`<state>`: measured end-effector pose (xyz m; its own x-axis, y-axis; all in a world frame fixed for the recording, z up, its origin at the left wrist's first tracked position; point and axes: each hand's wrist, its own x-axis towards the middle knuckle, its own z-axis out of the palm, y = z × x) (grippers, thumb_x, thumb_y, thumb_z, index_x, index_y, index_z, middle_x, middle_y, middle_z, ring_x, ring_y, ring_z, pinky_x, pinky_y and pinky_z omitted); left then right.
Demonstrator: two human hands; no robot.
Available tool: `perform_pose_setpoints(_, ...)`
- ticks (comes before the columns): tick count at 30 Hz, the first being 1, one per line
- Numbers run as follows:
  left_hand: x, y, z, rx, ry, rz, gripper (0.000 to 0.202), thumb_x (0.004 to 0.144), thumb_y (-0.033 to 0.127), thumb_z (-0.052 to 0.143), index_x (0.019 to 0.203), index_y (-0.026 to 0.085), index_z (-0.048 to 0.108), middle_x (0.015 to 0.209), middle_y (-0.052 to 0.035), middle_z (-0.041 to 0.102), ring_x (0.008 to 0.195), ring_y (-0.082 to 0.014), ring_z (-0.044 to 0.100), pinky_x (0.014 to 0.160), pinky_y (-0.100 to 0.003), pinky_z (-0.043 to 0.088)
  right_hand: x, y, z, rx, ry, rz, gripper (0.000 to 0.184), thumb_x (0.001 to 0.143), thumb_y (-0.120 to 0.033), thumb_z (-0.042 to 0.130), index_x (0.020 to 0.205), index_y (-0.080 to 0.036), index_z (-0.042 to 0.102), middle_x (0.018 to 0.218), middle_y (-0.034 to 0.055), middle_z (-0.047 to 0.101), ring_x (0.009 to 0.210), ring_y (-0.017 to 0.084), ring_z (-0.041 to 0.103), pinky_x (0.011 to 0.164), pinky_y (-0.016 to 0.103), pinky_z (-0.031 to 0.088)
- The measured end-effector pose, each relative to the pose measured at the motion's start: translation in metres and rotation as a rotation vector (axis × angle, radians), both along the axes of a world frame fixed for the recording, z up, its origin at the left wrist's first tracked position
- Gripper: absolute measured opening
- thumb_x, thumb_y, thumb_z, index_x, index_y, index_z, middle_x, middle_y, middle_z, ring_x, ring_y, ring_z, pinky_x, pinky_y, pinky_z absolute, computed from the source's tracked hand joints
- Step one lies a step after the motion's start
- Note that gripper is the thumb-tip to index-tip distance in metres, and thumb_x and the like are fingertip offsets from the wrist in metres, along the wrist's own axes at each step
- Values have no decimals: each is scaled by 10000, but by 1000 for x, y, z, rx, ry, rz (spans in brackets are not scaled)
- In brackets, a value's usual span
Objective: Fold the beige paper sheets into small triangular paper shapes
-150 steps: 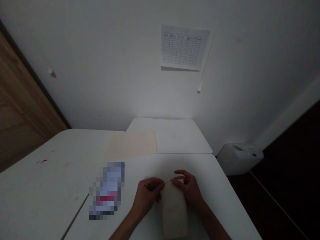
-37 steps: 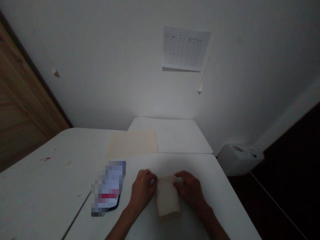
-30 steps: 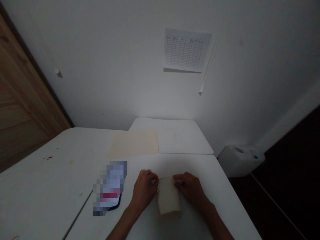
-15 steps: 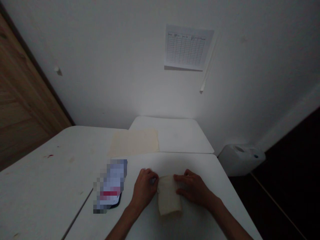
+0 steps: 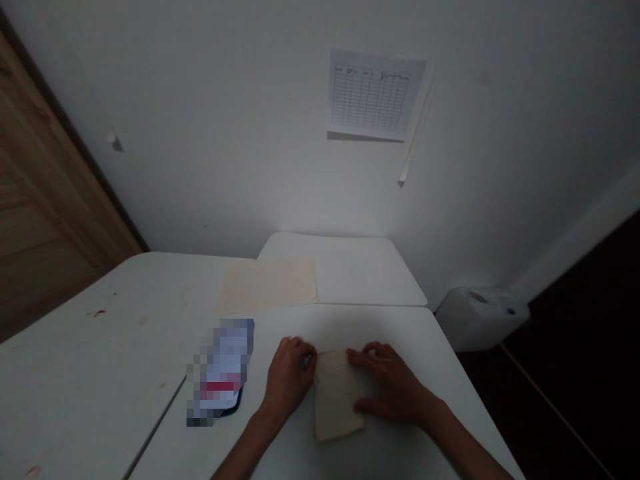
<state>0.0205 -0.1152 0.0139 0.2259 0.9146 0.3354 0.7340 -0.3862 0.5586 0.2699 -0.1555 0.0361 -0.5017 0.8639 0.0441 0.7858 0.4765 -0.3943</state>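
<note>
A folded cream cloth [image 5: 337, 400] lies on the white table before me, a narrow upright rectangle with soft creases near its top. My left hand [image 5: 291, 373] pinches it at the upper left corner, thumb and forefinger pressed together. On the opposite side, the fingertips of my right hand [image 5: 395, 385] touch the upper right corner. Its thumb rests lower down on the right edge, spread well apart from the fingers.
A phone [image 5: 233, 360] with a blurred-out screen lies to the left. Behind it is a flat cream cloth sheet [image 5: 270, 285]. A white plastic canister [image 5: 473, 323] stands past the table's right edge. A printed chart [image 5: 373, 93] hangs on the wall.
The bottom edge of the folded cloth has come down flatter and a little nearer to me. My right thumb has slid down its edge, away from the fingers. The left hand has barely moved.
</note>
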Motion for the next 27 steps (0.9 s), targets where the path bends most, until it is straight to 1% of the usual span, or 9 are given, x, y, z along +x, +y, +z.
perform_pose_setpoints(3,0,0,-1,4,-4,3,125,820,162,545,754,189,649,799,-44,612,843,-222,525,777,-338,411,1,0,2,-50,-44,25,962,622,-548,763,1448,-280,349,1430,56,461,1276,304,373,1081,445,224)
perform_pose_setpoints(6,-1,0,-2,18,-17,1,118,820,156,544,761,190,641,798,-38,610,841,-218,525,778,-344,419,3,-1,3,-93,-74,51,962,646,-606,724,1460,-296,316,1490,35,380,1308,305,334,1102,460,186)
perform_pose_setpoints(9,-1,0,-3,28,-13,-6,117,828,162,543,769,196,638,799,-36,608,839,-217,529,773,-351,430,4,-2,5,-112,-72,60,959,667,-669,678,1466,-295,301,1512,29,342,1330,313,305,1112,470,169)
perform_pose_setpoints(12,-1,0,-3,34,8,-7,120,835,162,540,776,200,638,802,-36,607,840,-220,536,774,-362,446,4,-4,7,-116,-66,69,974,658,-701,666,1465,-293,304,1523,23,320,1337,324,298,1118,478,160)
perform_pose_setpoints(14,-1,1,-4,59,20,-3,108,832,156,543,823,199,642,835,-39,612,856,-224,544,784,-375,460,4,-4,7,-114,-64,74,983,656,-716,659,1466,-291,301,1523,25,320,1341,324,295,1122,479,156)
perform_pose_setpoints(17,-1,0,-6,156,32,-11,157,833,145,542,943,202,639,946,-55,622,909,-231,559,812,-400,479,3,-4,7,-111,-61,74,1009,640,-733,660,1469,-289,296,1520,29,325,1350,323,284,1124,475,165)
perform_pose_setpoints(20,2,-5,-6,265,74,-91,173,871,144,509,975,205,634,1031,-72,631,962,-233,570,836,-417,493,2,-4,5,-96,-58,55,1028,628,-744,661,1471,-286,291,1519,25,329,1359,322,271,1126,469,177)
perform_pose_setpoints(23,7,-14,-4,339,152,-231,197,899,143,476,996,207,635,1148,-80,636,1069,-247,565,893,-435,498,1,-5,3,-80,-55,38,1050,629,-745,661,1483,-282,262,1519,28,327,1369,324,255,1130,475,171)
perform_pose_setpoints(27,14,-27,0,321,300,-377,279,910,148,458,1149,191,595,1331,-89,563,1218,-263,514,988,-458,471,0,-7,0,-71,-47,9,1065,635,-739,661,1492,-264,245,1513,48,336,1377,329,241,1129,481,171)
